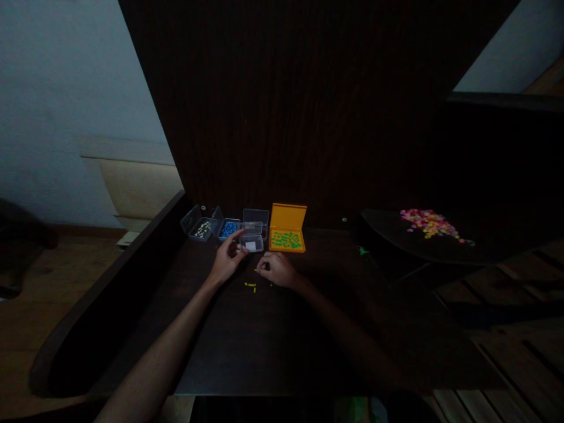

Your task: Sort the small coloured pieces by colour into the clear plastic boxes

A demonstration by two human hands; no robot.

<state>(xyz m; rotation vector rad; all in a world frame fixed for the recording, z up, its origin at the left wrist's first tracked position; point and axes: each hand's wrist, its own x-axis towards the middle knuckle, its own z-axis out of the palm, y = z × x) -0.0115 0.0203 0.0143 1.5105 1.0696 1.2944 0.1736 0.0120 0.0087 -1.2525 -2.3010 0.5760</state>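
My left hand (226,258) has its thumb and fingers at the left side of a small clear plastic box (257,247), gripping it; its hinged lid stands up and a pale patch shows inside. Just right of it, my right hand (278,270) is closed in a pinch, with a small yellow piece (256,270) at the fingertips. Several loose yellow pieces (251,285) lie on the dark tabletop (238,341) below the hands. The pieces are too small to name.
Behind the hands stand open boxes: a clear box with cream pieces (202,230), another with blue pieces (230,228), and an orange box (288,214) with green pieces. A colourful pile (429,223) lies on the raised shelf at right. A dark panel (299,106) rises behind.
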